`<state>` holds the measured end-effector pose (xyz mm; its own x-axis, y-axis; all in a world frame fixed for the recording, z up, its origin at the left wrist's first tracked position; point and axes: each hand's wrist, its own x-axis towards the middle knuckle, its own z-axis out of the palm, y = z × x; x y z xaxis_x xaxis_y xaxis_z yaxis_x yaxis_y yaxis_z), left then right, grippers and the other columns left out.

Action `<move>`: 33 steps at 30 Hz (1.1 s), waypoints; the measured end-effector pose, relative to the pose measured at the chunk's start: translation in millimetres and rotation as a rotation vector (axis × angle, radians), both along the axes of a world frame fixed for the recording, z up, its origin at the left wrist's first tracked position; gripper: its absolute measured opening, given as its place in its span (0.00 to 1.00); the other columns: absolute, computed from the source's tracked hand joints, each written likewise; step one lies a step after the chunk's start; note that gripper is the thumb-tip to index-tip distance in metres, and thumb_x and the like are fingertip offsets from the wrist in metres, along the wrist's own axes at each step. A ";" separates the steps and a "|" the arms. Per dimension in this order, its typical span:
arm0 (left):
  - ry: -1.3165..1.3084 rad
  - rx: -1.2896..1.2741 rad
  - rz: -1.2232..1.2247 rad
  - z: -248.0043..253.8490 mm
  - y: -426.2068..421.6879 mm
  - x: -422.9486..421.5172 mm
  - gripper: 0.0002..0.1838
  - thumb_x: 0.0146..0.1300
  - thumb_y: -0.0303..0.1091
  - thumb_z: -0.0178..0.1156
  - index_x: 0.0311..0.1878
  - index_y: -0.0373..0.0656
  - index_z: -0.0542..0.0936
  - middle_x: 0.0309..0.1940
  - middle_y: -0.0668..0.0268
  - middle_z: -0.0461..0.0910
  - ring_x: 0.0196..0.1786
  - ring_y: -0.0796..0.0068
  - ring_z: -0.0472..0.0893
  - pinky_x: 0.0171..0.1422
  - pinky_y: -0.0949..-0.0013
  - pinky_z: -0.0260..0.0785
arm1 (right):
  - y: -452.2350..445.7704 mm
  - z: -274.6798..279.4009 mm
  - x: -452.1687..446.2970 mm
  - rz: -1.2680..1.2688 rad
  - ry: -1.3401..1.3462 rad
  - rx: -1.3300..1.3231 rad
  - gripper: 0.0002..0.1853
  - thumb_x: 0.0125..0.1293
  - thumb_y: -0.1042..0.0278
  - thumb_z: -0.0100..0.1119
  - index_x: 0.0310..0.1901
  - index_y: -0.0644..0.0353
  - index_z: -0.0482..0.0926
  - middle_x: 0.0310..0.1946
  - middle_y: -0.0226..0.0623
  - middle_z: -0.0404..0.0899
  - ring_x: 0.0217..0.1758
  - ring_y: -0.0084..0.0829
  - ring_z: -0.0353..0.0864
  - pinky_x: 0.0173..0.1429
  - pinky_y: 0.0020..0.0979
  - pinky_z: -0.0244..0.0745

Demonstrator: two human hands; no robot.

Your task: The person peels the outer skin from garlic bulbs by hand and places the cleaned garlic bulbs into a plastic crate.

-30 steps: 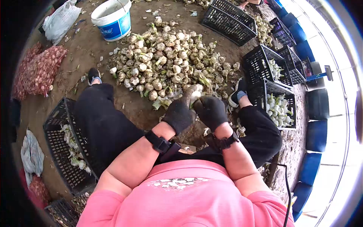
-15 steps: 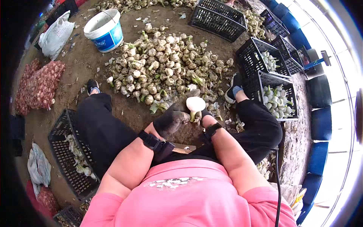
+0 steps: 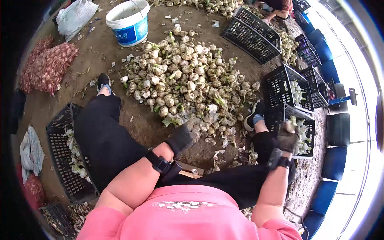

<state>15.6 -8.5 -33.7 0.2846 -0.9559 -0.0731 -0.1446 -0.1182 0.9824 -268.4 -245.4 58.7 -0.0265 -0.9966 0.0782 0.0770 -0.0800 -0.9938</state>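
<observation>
Dirt floor (image 3: 138, 154), garlic heap (image 3: 184, 76) on it, peel scraps (image 3: 218, 155) lying around. Right hand (image 3: 287, 139) just swung away from the left, so now it's over the crate (image 3: 299, 112) of white bulbs (image 3: 303, 140); can't tell if it's let go. Left hand (image 3: 181, 139) looks half-curled by the heap, grip unclear.

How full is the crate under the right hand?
Not empty: pale bulbs show in the crate. Cannot tell if full; the right hand hides part.
</observation>
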 end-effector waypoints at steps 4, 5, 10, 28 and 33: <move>0.546 0.052 0.028 4.5 -13.4 5.6 0.29 0.59 0.27 0.51 0.66 0.42 0.62 0.35 0.70 0.73 0.38 0.82 0.72 0.44 0.74 0.68 | -72.9 -27.4 7.1 0.097 -0.409 0.395 0.20 0.62 0.60 0.56 0.51 0.64 0.69 0.43 0.43 0.74 0.44 0.38 0.77 0.53 0.38 0.77; 0.469 0.057 0.021 0.0 -13.9 4.0 0.29 0.59 0.26 0.51 0.66 0.42 0.62 0.35 0.70 0.73 0.37 0.82 0.71 0.42 0.75 0.68 | -70.6 -42.0 46.4 0.308 -0.181 0.352 0.17 0.63 0.65 0.54 0.51 0.64 0.71 0.44 0.41 0.75 0.44 0.34 0.78 0.51 0.35 0.76; 0.273 0.128 0.096 -28.3 -6.6 9.3 0.28 0.59 0.25 0.50 0.65 0.42 0.62 0.36 0.70 0.72 0.38 0.82 0.70 0.41 0.77 0.67 | -67.6 -138.4 248.0 0.608 0.684 0.006 0.13 0.58 0.62 0.59 0.40 0.61 0.80 0.31 0.39 0.82 0.36 0.33 0.81 0.43 0.33 0.74; 0.781 -0.015 0.660 -19.6 -16.9 36.3 0.16 0.63 0.33 0.52 0.52 0.36 0.74 0.30 0.71 0.78 0.29 0.86 0.71 0.35 0.78 0.65 | 34.2 -88.4 242.9 1.005 -0.174 0.526 0.22 0.62 0.69 0.57 0.57 0.62 0.67 0.46 0.37 0.77 0.45 0.33 0.78 0.46 0.35 0.77; 0.566 -0.009 0.258 17.6 -14.1 34.4 0.15 0.66 0.39 0.51 0.49 0.39 0.76 0.38 0.71 0.79 0.38 0.82 0.76 0.42 0.77 0.68 | 106.0 -48.2 193.2 1.144 -0.028 0.381 0.30 0.58 0.74 0.56 0.64 0.62 0.61 0.55 0.39 0.70 0.55 0.30 0.72 0.58 0.30 0.69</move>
<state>50.0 -22.6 -16.1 0.4257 -0.8628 -0.2727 0.4315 -0.0713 0.8993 -75.1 -139.4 10.5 0.8900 -0.4034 -0.2126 -0.0663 0.3469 -0.9356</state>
